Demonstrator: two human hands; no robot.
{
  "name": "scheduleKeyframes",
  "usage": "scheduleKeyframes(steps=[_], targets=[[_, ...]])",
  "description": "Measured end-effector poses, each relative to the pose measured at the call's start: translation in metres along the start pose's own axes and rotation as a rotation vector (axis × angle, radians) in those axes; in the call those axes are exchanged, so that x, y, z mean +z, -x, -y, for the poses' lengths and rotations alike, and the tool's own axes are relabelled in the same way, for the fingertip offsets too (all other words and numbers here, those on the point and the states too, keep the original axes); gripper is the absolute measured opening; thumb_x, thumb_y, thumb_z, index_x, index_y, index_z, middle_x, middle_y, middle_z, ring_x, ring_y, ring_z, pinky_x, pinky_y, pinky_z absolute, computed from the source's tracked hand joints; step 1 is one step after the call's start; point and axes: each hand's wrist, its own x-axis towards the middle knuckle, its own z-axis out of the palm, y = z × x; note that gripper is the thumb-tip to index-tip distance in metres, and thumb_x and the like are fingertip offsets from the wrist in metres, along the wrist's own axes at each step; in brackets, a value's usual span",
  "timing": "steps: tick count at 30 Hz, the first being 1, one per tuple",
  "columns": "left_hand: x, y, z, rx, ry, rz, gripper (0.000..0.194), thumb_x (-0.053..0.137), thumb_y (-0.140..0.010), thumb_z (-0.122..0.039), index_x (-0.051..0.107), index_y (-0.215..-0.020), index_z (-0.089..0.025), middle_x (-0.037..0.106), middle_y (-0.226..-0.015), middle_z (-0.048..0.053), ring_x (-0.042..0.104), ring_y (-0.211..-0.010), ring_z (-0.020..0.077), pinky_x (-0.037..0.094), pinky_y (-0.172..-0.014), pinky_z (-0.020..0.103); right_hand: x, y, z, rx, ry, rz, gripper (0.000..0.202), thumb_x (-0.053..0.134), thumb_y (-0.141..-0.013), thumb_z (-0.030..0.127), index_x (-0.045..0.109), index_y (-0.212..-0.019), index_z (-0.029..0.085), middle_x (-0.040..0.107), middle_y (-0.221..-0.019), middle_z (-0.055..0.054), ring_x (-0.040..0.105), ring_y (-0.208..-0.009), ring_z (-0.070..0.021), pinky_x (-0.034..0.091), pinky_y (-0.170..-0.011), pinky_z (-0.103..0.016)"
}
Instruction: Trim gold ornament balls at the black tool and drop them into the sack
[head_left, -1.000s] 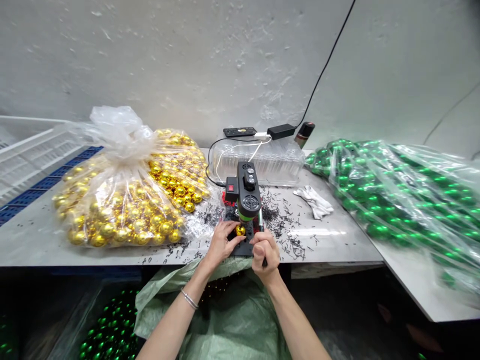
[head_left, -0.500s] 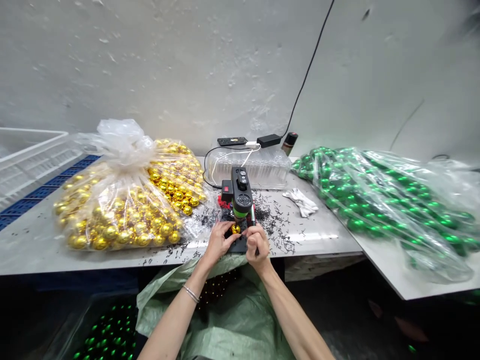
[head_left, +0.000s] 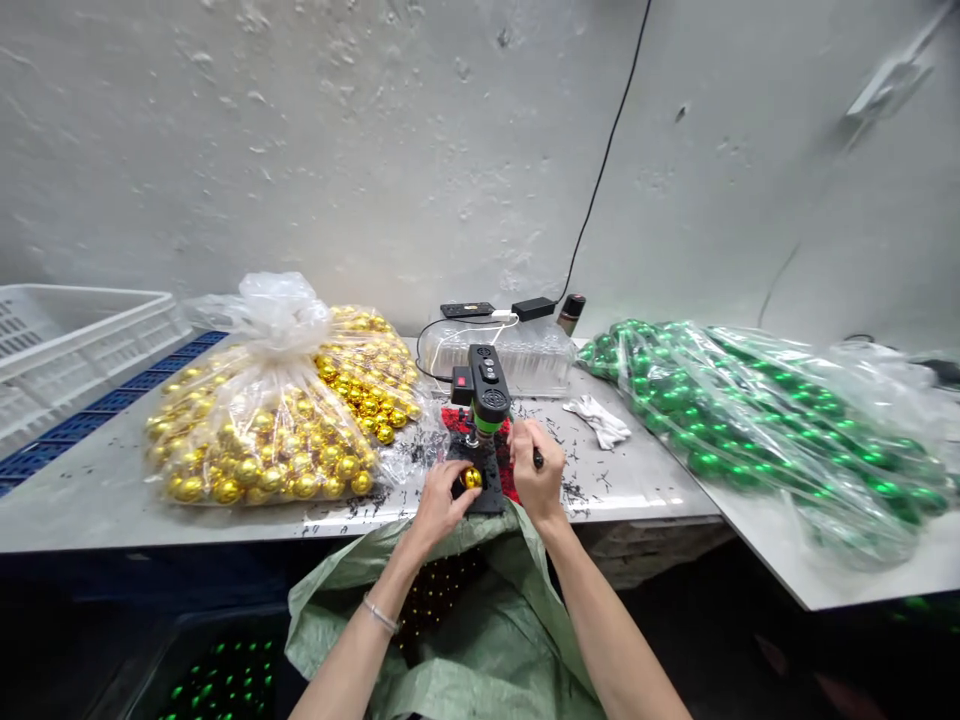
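A small black press-like machine (head_left: pixel 489 388) with a green ring stands near the table's front edge. My left hand (head_left: pixel 441 500) grips a shiny gold ball (head_left: pixel 472 478) between thumb and fingers, over the machine's black base (head_left: pixel 486 492). To the right of the machine, my right hand (head_left: pixel 535 468) is closed round a dark handle (head_left: pixel 538 459), whose end shows at the fist. Red material (head_left: pixel 456 420) lies behind and beside the base.
Bags of gold balls (head_left: pixel 262 450) lie left, bags of green balls (head_left: pixel 750 400) right. White gloves (head_left: pixel 598 421), a clear plastic box (head_left: pixel 525 362) and black scraps are on the table (head_left: pixel 90 510). A green sack (head_left: pixel 480 640) hangs open below the edge.
My right hand has moved up and right with the handle, away from the ball. My left hand and the ball are slightly lower in view. The camera view has shifted a little.
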Motion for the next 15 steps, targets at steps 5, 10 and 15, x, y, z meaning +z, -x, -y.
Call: scheduleKeyframes(steps=[5, 10, 15], targets=[[-0.037, 0.022, -0.006, 0.049, -0.160, -0.005, 0.054, 0.069, -0.083, -0.045, 0.057, -0.130, -0.022, 0.058, -0.133, 0.015, 0.053, -0.124, 0.0319, 0.042, -0.104, 0.050, 0.000, 0.009, 0.000, -0.066, -0.009, 0.018, 0.029, 0.043, -0.096, 0.014, 0.045, -0.069, 0.020, 0.048, -0.066, 0.002, 0.047, -0.061, -0.0106, 0.038, -0.058, -0.025], [-0.084, -0.032, 0.022, -0.251, -0.492, -0.073, 0.026, 0.047, -0.094, -0.020, 0.064, -0.113, -0.016, 0.063, -0.121, 0.017, 0.056, -0.116, 0.0320, 0.042, -0.101, 0.049, 0.004, 0.021, -0.006, -0.077, -0.025, -0.005, 0.025, 0.044, -0.095, 0.011, 0.047, -0.072, 0.021, 0.049, -0.068, 0.001, 0.050, -0.061, -0.0115, 0.038, -0.056, -0.026], [-0.096, -0.068, 0.049, -0.414, -0.557, 0.048, 0.026, 0.047, -0.081, 0.000, 0.067, -0.096, -0.010, 0.064, -0.095, 0.019, 0.064, -0.099, 0.0349, 0.045, -0.092, 0.051, 0.002, 0.023, -0.008, -0.090, -0.010, 0.020, 0.025, 0.044, -0.094, 0.010, 0.049, -0.072, 0.020, 0.053, -0.070, 0.000, 0.052, -0.063, -0.0125, 0.041, -0.057, -0.026]])
